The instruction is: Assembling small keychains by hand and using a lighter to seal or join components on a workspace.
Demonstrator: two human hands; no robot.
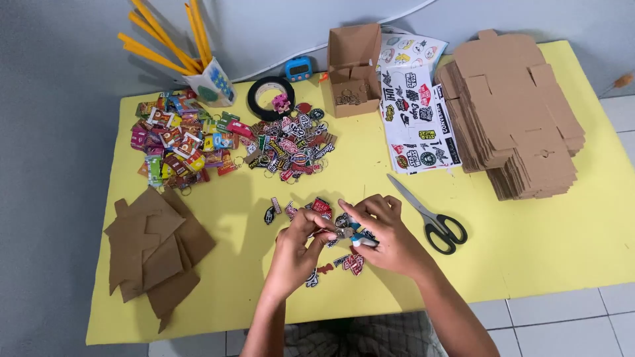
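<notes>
Here both hands meet over the yellow worktop [529, 244]: the left hand [296, 254] and right hand [383, 238] each keep a pinching grip on one small keychain [344, 233], scissors [433, 218] nearby.

Two bare forearms enter from the bottom edge of the head view and end in the left hand [296, 251] and the right hand [387, 235]. No sleeve covers either forearm as far as the frame shows. Neither wrist carries a watch or band, and no ring shows on any finger [370, 206]. The fingernails appear short and unpainted. Between the forearms, at the bottom edge, lies a garment [360, 337] of checked fabric in grey and pale tones.
</notes>
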